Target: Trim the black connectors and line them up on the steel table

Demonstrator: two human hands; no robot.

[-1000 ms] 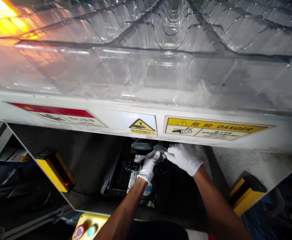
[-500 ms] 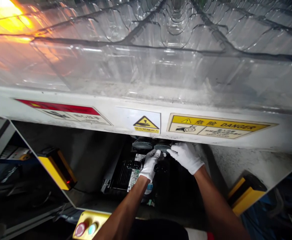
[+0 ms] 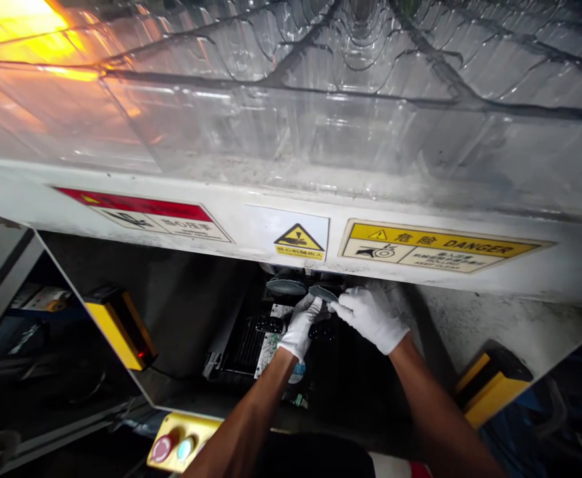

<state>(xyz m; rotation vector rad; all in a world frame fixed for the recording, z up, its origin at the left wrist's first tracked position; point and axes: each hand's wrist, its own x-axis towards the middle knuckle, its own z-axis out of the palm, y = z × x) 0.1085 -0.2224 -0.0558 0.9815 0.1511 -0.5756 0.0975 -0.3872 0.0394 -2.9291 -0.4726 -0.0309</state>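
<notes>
- I am watching my right hand [image 3: 371, 317], white-gloved, reaching in from the right under the machine's white front beam [image 3: 221, 229]; its fingers are curling closed around the rim of a grey disc [image 3: 322, 293], pinching it at the right edge.
- My left hand [image 3: 301, 326], also gloved, is coming up from below with its fingertips touching the same disc's underside near its left edge; whether it is truly gripping I cannot tell.
- The disc is lying directly ahead of and slightly above both hands, flat, face roughly level, tucked just beneath the beam's lower edge; the right hand is the nearer one.
- A second disc [image 3: 286, 287] of the same grey, round, thin look is sitting just beside it to the left, apart from either hand.
- Below the hands a circuit board [image 3: 271, 342] and dark fixture are showing.
- Further out, a yellow danger label [image 3: 440, 249] is sitting on the beam above, a yellow sensor bar [image 3: 116, 325] at the left wall, and a button box [image 3: 181, 446] at the near edge.
</notes>
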